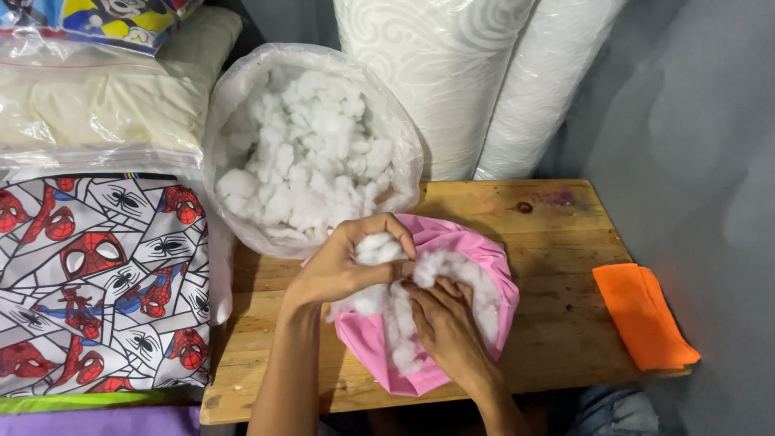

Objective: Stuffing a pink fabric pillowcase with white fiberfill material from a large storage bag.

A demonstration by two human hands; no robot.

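I am looking down at a wooden surface (557, 234) that is filling the middle of the frame. A pink fabric cover (452, 242) is lying on it, just left of centre, with its mouth gaping toward me and white stuffing (387, 311) showing inside. My left hand (343, 266) is coming in from the lower left and is closing its fingers around a clump of that stuffing at the upper edge of the opening. My right hand (448, 327) is reaching up from the bottom centre and is pressing into the fluff inside the cover, fingers curled and partly buried, so I cannot tell how tightly it is gripping. The two hands are sitting close together, almost touching over the opening.

Just behind the cover, in the upper middle of the frame, a clear plastic bag (230, 105) is standing open and is brimming with more loose white stuffing. Two white patterned rolls (452, 73) are leaning against the grey wall at the upper right of the frame. A folded orange cloth (642, 315) is lying on the right end of the surface, well apart from the hands. At the left of the frame, a printed cartoon fabric (97, 282) is lying beside the surface, with a bagged cream pillow (105, 97) above it.
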